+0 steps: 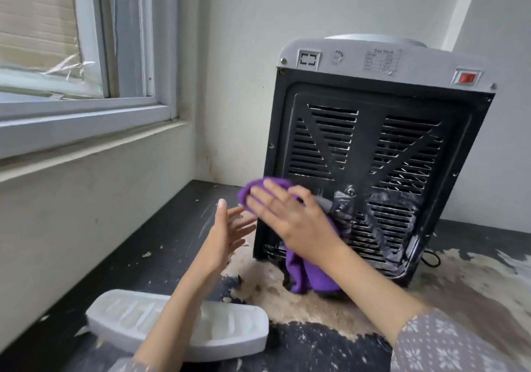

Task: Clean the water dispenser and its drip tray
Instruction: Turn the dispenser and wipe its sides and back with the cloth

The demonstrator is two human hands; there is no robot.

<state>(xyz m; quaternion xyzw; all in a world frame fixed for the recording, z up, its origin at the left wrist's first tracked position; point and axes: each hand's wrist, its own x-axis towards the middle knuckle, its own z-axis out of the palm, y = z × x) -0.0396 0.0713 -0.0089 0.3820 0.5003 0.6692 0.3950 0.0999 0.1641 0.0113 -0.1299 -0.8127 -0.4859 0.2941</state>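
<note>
Pale walls and a window frame the dark, flaking bench. From my seat, the white drip tray lies near left, detached, its long axis running left to right; whether it is wiped I cannot tell. My left hand hovers released beside the water dispenser, which stands upright, vented back toward me. My right hand presses the purple cloth flat-fingered on its lower left corner. I judge the back half-done; front unseen.
</note>
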